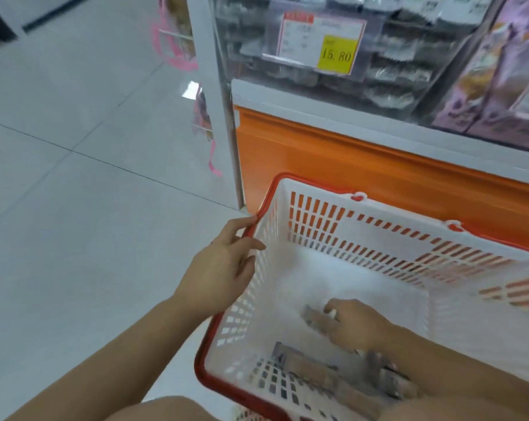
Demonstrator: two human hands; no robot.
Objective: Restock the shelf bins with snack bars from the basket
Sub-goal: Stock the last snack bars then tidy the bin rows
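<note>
A white plastic basket [378, 238] with a red rim stands on the floor against the shelf unit. My left hand [223, 265] rests on its left rim, fingers loosely bent over the edge. Inside the basket, my right hand [351, 323] grips a grey-wrapped snack bar [313, 319] near the bottom. Several more grey snack bars [333, 375] lie at the basket's near end, blurred. The clear shelf bin [348, 71] above holds similar grey packs behind a price tag [324, 41].
An orange shelf base [348, 165] with a white ledge runs behind the basket. Purple packages [500, 71] fill the bin to the right. Pink items [178, 50] hang at the shelf end. Pale tiled floor [74, 192] spreads to the left.
</note>
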